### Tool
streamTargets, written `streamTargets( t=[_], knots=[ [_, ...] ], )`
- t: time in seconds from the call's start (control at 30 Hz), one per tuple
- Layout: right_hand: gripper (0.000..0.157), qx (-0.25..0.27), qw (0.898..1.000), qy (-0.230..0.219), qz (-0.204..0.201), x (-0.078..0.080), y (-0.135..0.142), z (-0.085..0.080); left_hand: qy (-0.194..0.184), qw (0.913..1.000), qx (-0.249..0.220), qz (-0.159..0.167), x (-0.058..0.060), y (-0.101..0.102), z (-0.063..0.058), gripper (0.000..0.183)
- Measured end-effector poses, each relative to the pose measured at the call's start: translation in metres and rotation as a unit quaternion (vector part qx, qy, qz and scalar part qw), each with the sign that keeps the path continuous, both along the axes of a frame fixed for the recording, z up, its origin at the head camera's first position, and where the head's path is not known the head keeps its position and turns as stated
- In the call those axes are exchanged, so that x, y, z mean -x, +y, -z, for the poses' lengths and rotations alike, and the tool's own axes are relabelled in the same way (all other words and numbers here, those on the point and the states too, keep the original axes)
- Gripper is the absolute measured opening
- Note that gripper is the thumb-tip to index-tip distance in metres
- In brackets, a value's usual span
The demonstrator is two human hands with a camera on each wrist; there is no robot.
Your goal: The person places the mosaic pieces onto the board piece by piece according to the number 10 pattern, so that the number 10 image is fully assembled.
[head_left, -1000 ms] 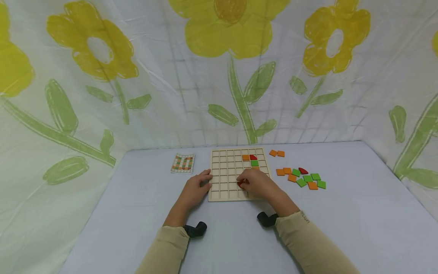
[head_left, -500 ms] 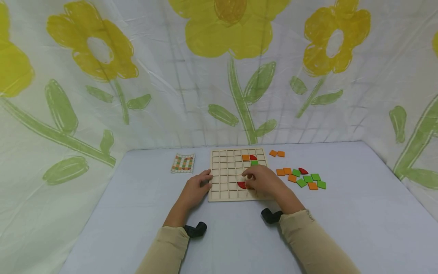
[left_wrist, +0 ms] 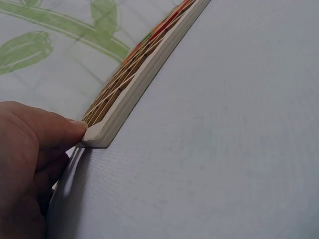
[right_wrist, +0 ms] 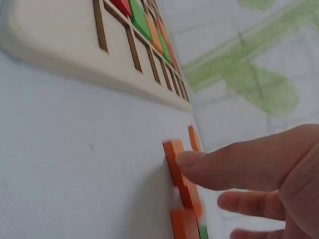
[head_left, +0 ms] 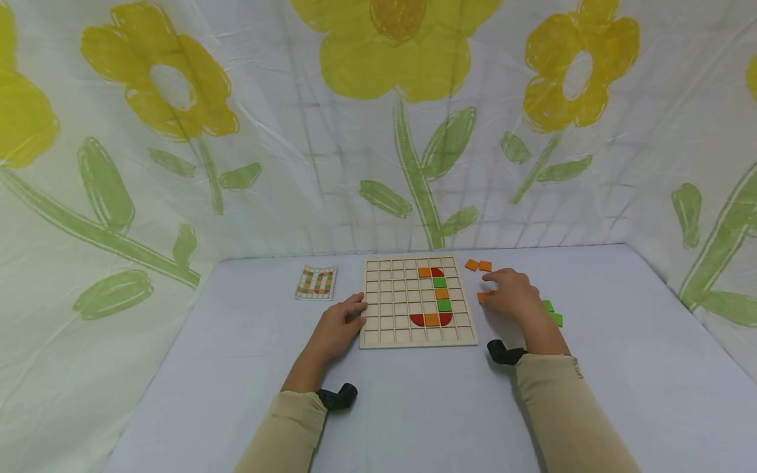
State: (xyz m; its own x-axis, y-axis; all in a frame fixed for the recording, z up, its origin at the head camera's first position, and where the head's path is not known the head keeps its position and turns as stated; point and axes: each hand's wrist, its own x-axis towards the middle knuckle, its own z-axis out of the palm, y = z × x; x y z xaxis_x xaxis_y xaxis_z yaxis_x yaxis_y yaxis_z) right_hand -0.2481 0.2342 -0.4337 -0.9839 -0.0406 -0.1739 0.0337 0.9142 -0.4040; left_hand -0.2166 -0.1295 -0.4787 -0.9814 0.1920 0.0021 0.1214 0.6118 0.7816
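Observation:
A wooden grid board lies on the table, bearing a hook-shaped line of green tiles, orange tiles and red rounded pieces. My left hand touches its left edge; in the left wrist view the thumb rests at a near corner. Right of the board, my right hand reaches over the loose tiles with fingers loosely extended. In the right wrist view its thumb overlaps an orange tile. The hand hides part of the pile.
A small pattern card with a coloured grid lies left of the board. Two orange tiles sit beyond the right hand, and green tiles show beside its wrist. A flower-printed curtain closes off the table's back.
The right hand has let go of the red rounded piece on the board's lower row and moved right to the loose tiles, uncovering the placed pieces. The left hand has stayed put.

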Motion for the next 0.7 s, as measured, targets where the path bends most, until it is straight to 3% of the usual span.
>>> streamTargets(
  t=[0.23, 0.7],
  knots=[
    [0.058, 0.016, 0.997, -0.045, 0.053, -0.002, 0.027, -0.001, -0.003, 1.0, 0.001, -0.001, -0.001, 0.0, -0.002, 0.036],
    [0.04, 0.074, 0.997, -0.007, 0.03, 0.003, 0.021, 0.007, 0.001, 1.0, -0.005, 0.0, -0.001, 0.0, -0.001, 0.035]
  ],
)
